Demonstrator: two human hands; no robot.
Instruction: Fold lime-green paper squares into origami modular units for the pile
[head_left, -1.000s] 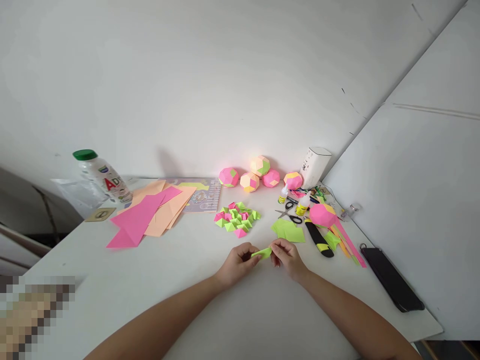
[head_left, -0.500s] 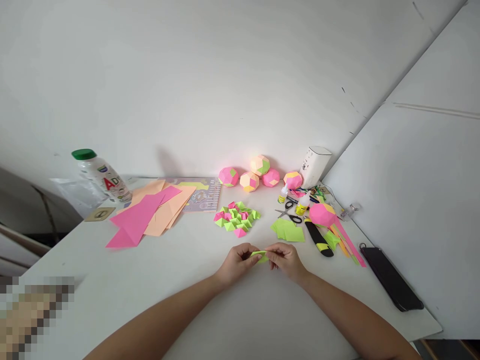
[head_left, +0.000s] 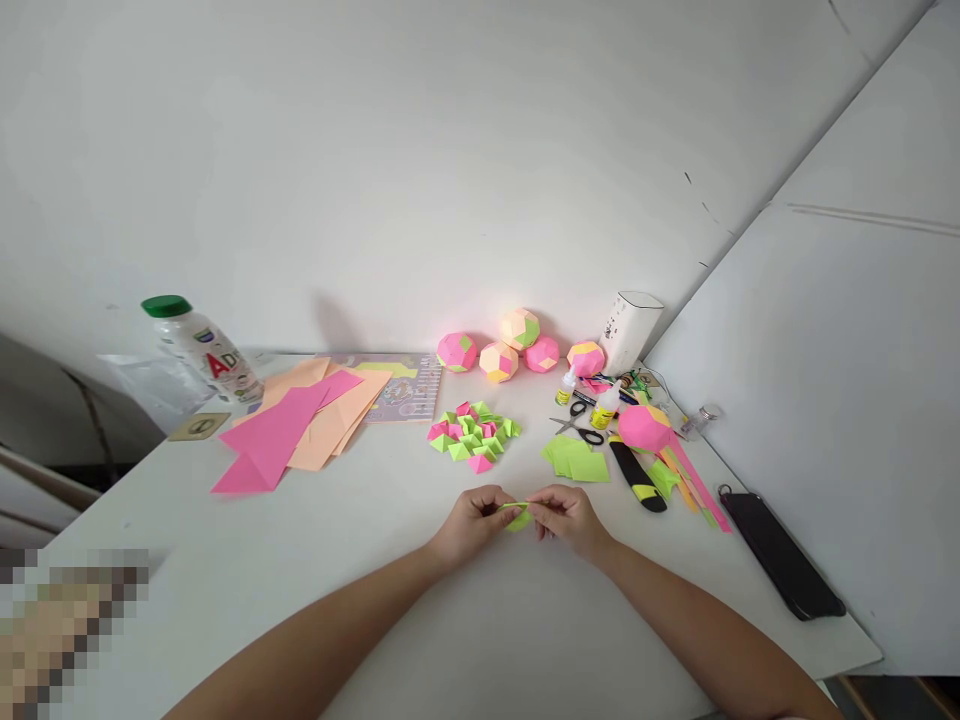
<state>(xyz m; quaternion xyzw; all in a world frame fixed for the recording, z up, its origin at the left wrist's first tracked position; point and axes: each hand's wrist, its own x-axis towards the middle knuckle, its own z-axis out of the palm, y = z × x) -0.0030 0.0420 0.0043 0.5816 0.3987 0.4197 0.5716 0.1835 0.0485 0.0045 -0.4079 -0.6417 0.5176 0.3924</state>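
Note:
A small folded piece of green paper (head_left: 519, 517) is pinched between both my hands just above the white table (head_left: 225, 560). My left hand (head_left: 471, 524) grips its left end with curled fingers. My right hand (head_left: 571, 518) pinches its right end. Just beyond my hands lies a heap of small folded green and pink paper units (head_left: 472, 436). A few flat green paper squares (head_left: 574, 460) lie to the right of that heap.
Several pink, orange and green paper balls (head_left: 517, 350) sit by the wall. Scissors (head_left: 579, 428), glue bottles (head_left: 606, 406), a black and yellow cutter (head_left: 637, 478), a pink ball with streamers (head_left: 649, 430) and a phone (head_left: 781, 552) lie right. Pink and orange sheets (head_left: 300, 428) and a green-capped bottle (head_left: 201, 350) are left.
My hands have drawn closer together and the green paper has been folded smaller, now lower between my fingertips. Nothing else on the table has moved.

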